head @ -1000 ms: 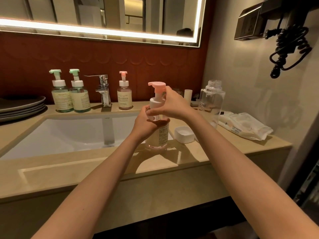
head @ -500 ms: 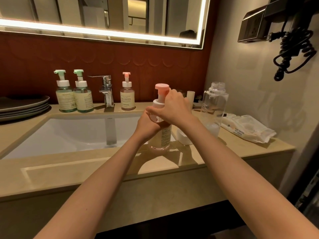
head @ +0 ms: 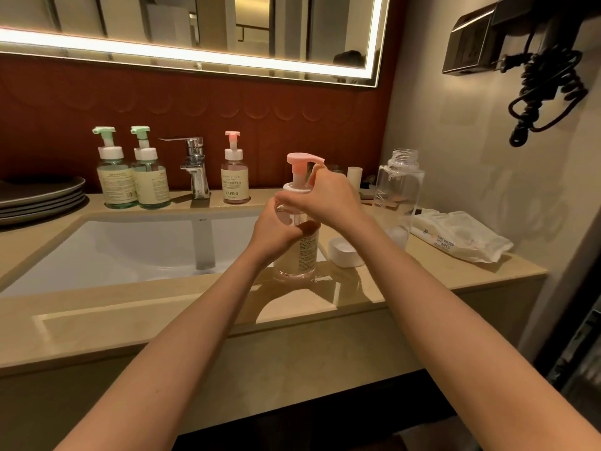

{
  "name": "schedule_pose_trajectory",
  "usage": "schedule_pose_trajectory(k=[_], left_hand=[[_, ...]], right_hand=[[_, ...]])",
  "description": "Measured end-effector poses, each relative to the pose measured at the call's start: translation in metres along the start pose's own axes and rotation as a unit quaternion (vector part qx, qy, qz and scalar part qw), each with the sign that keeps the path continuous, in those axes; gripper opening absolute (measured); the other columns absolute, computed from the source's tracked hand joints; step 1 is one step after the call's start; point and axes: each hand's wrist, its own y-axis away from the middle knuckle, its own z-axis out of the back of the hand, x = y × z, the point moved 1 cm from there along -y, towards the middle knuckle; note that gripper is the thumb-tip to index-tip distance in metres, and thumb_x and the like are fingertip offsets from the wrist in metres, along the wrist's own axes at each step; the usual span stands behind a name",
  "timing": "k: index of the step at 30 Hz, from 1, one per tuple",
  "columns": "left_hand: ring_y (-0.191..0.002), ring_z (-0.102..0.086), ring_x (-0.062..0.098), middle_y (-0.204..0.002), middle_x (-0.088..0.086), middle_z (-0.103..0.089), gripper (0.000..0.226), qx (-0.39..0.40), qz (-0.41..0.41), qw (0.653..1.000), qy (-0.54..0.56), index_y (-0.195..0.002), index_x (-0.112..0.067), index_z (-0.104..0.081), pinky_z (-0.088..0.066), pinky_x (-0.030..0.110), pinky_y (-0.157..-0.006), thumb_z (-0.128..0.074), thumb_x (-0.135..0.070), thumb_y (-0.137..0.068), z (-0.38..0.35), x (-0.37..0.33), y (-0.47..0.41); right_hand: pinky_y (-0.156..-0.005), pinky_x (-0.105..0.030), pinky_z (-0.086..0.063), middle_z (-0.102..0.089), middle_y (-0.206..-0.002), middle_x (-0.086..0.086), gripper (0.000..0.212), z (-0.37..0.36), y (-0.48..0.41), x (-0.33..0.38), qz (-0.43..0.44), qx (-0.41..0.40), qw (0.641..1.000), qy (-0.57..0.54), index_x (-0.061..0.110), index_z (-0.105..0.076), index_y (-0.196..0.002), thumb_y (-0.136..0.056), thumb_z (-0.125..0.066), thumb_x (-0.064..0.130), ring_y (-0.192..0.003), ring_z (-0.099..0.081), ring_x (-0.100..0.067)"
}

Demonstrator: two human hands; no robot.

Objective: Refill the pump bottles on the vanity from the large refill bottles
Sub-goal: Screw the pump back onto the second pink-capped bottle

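A clear plastic pump bottle with a pink pump head (head: 297, 245) is stood upright on the beige stone worktop (head: 182, 315), at the right front corner of the white basin (head: 123, 249). Its upper body is wrapped by the left hand (head: 276, 227), whose grip is closed around the bottle. The white collar under the pump is pinched from above by the right hand (head: 330, 198), its grip closed on that collar. Just right of the bottle a small white cap (head: 344, 252) is seen lying on the worktop. Behind it a tall clear refill bottle (head: 398, 196) is stood uncapped. Two green-topped pump bottles (head: 133, 177) and one pink-topped pump bottle (head: 234, 177) are lined along the back edge beside the chrome tap (head: 195, 170).
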Motion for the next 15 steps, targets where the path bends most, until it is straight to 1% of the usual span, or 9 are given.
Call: schedule_pose_trajectory(k=[2,3,5,7,9,10,11,13,15], left_hand=[[-0.12,-0.05,0.017,-0.13,0.002,-0.053,0.076,-0.001,-0.004,1.0,0.0,-0.134,-0.017,-0.04,-0.042,0.032,-0.093,-0.08,-0.023,-0.071,0.0,-0.001,-0.001],[-0.118,-0.052,0.018,-0.126,0.002,-0.056,0.073,0.004,-0.004,1.0,0.0,-0.132,-0.016,-0.042,-0.045,0.033,-0.094,-0.081,-0.022,-0.071,0.0,-0.001,-0.001],[-0.115,-0.054,0.017,-0.123,0.0,-0.057,0.069,0.014,-0.006,1.0,0.002,-0.131,-0.015,-0.043,-0.046,0.035,-0.096,-0.079,-0.021,-0.072,0.0,0.0,-0.001],[-0.111,-0.049,0.013,-0.121,-0.005,-0.05,0.07,0.008,-0.001,1.0,-0.002,-0.133,-0.014,-0.038,-0.041,0.03,-0.093,-0.077,-0.022,-0.075,0.0,0.0,-0.001],[-0.107,-0.046,0.012,-0.12,-0.002,-0.048,0.069,0.003,0.001,1.0,-0.015,-0.134,-0.015,-0.036,-0.039,0.028,-0.088,-0.075,-0.023,-0.077,-0.001,0.0,0.001],[-0.107,-0.046,0.013,-0.124,0.0,-0.049,0.069,0.002,0.002,1.0,-0.016,-0.134,-0.015,-0.035,-0.039,0.028,-0.088,-0.075,-0.023,-0.078,-0.001,0.001,0.001],[-0.11,-0.046,0.014,-0.128,0.003,-0.049,0.071,0.001,0.0,1.0,-0.013,-0.135,-0.015,-0.035,-0.04,0.028,-0.088,-0.075,-0.024,-0.077,0.0,0.0,0.002],[-0.118,-0.047,0.019,-0.135,0.005,-0.047,0.075,-0.002,0.005,1.0,-0.007,-0.137,-0.016,-0.033,-0.041,0.032,-0.092,-0.076,-0.025,-0.076,0.0,0.0,0.003],[-0.122,-0.047,0.021,-0.135,0.006,-0.048,0.077,-0.001,0.01,1.0,-0.006,-0.138,-0.016,-0.033,-0.042,0.036,-0.096,-0.077,-0.024,-0.074,-0.001,-0.002,0.002]], right_hand=[[-0.077,-0.033,-0.048,-0.056,-0.11,-0.004,0.067,-0.008,0.001,0.004,-0.015,-0.023,0.999,0.037,0.01,-0.053,-0.118,-0.077,-0.058,0.062,-0.099,-0.054,-0.02],[-0.087,-0.039,-0.047,-0.05,-0.123,-0.007,0.071,-0.012,0.0,0.004,-0.014,0.001,1.0,0.026,0.009,-0.049,-0.125,-0.078,-0.056,0.062,-0.109,-0.05,-0.023],[-0.1,-0.045,-0.041,-0.041,-0.135,-0.008,0.066,-0.012,0.003,0.002,-0.004,0.088,0.991,-0.098,0.008,-0.041,-0.131,-0.084,-0.056,0.052,-0.12,-0.044,-0.025],[-0.099,-0.038,-0.04,-0.047,-0.126,-0.008,0.044,-0.004,0.006,0.0,-0.008,0.173,0.946,-0.276,0.009,-0.043,-0.128,-0.092,-0.053,0.033,-0.114,-0.048,-0.022],[-0.092,-0.029,-0.037,-0.052,-0.117,-0.007,0.037,0.003,0.007,-0.005,-0.018,0.209,0.911,-0.355,0.006,-0.046,-0.129,-0.095,-0.05,0.021,-0.108,-0.05,-0.018],[-0.09,-0.027,-0.037,-0.054,-0.118,-0.007,0.039,0.003,0.006,-0.007,-0.017,0.202,0.913,-0.354,0.005,-0.047,-0.13,-0.094,-0.051,0.019,-0.107,-0.051,-0.017],[-0.089,-0.027,-0.039,-0.057,-0.12,-0.007,0.042,0.003,0.005,-0.008,-0.011,0.178,0.928,-0.326,0.006,-0.049,-0.13,-0.092,-0.055,0.022,-0.107,-0.053,-0.016],[-0.083,-0.027,-0.045,-0.059,-0.113,-0.001,0.051,0.0,0.001,-0.006,-0.003,0.105,0.972,-0.212,0.01,-0.053,-0.126,-0.084,-0.065,0.037,-0.102,-0.055,-0.014],[-0.078,-0.03,-0.048,-0.056,-0.104,0.004,0.057,-0.004,-0.001,-0.003,-0.025,0.039,0.993,-0.11,0.014,-0.054,-0.119,-0.076,-0.068,0.048,-0.094,-0.053,-0.013]])
